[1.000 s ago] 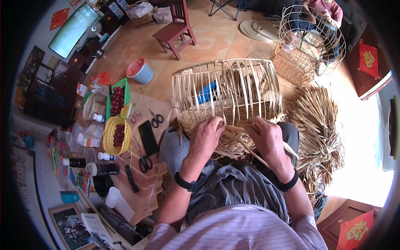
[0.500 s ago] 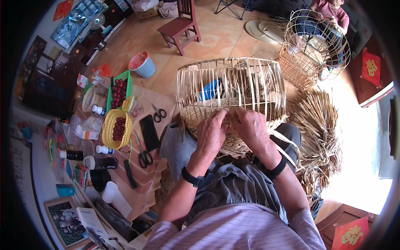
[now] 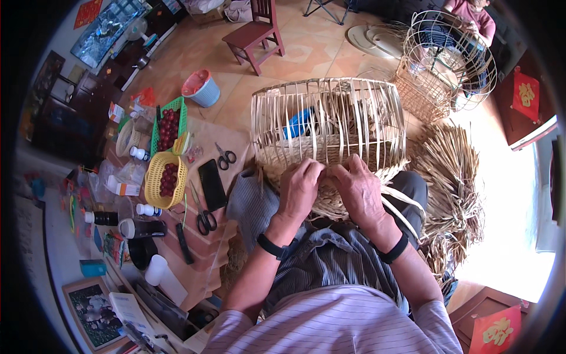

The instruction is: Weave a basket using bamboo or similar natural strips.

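Observation:
A half-woven straw basket (image 3: 268, 127) rests on my lap. Its lower part is tightly woven, while pale upright strips stand apart above, joined by a rim at the far side. My left hand (image 3: 299, 187) and my right hand (image 3: 358, 192) are side by side at its near wall. Both have their fingers closed, pinching straw strips of the weave; the fingertips are partly hidden. Loose pale straw strands (image 3: 404, 215) trail from the basket to the right, over my knee. Through the strips shows a blue object (image 3: 299, 122), its kind unclear.
Left, a low table holds scissors (image 3: 206, 222), a black phone (image 3: 212, 184), a yellow basket (image 3: 148, 187) and a green basket (image 3: 182, 112) with round red fruit. A straw bundle (image 3: 445, 177) lies right. Beyond, another person (image 3: 480, 23) handles an open wire-like frame (image 3: 413, 44).
My right hand has shifted slightly, its fingers now raised higher against the strips. The left hand stays nearly in place. The basket has tilted up a little at its far rim.

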A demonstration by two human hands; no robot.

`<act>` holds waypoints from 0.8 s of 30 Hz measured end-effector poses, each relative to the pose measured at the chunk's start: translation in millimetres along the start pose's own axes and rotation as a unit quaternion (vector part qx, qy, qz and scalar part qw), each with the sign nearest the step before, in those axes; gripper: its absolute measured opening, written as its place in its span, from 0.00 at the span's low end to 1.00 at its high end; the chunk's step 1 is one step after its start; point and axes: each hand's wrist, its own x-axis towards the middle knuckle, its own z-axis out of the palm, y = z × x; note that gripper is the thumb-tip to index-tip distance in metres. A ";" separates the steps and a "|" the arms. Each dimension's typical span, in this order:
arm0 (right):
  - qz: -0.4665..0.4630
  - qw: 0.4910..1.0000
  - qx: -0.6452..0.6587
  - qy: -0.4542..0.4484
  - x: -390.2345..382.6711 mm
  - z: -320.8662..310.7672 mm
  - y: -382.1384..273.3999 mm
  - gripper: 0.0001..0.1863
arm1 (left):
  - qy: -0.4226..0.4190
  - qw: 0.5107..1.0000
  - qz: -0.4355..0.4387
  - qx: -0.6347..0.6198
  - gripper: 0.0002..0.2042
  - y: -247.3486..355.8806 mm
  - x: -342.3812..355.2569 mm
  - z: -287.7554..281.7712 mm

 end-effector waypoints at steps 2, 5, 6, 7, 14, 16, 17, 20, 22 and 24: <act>-0.032 0.999 -0.001 0.016 -4.1 -4.2 4.0 0.09 | 0.016 0.999 0.031 0.005 0.10 1.1 -1.8 -1.4; -0.089 0.996 0.002 0.021 -9.5 -11.0 17.9 0.15 | 0.009 0.997 0.082 0.015 0.08 1.2 -0.4 -7.2; -0.088 0.996 -0.008 0.027 -12.6 -13.7 23.5 0.16 | -0.009 0.994 0.102 0.032 0.08 1.7 -0.1 -10.1; -0.074 0.997 -0.014 0.031 -15.9 -17.1 29.3 0.18 | -0.008 0.994 0.108 0.022 0.08 3.2 -0.3 -12.6; -0.052 0.997 -0.065 -0.006 -22.9 -42.0 61.2 0.10 | -0.183 0.981 0.044 0.053 0.06 14.6 12.9 -18.2; -0.022 0.995 -0.087 -0.042 -21.3 -49.7 66.7 0.07 | -0.174 0.980 0.055 0.074 0.05 16.5 16.0 -14.3; -0.032 0.996 -0.082 -0.030 -18.1 -53.7 70.2 0.07 | -0.178 0.980 0.050 0.072 0.05 16.7 17.6 -12.3; -0.118 0.987 -0.112 -0.008 -14.6 -68.9 78.3 0.09 | -0.195 0.979 0.011 0.050 0.07 16.2 21.3 -9.9; -0.142 0.983 -0.115 -0.010 -20.9 -74.6 78.1 0.10 | -0.196 0.980 -0.045 -0.014 0.09 15.9 23.7 -11.3; -0.170 0.978 -0.117 -0.020 -27.8 -73.8 80.7 0.13 | -0.181 0.980 -0.071 -0.045 0.10 17.1 26.3 -9.8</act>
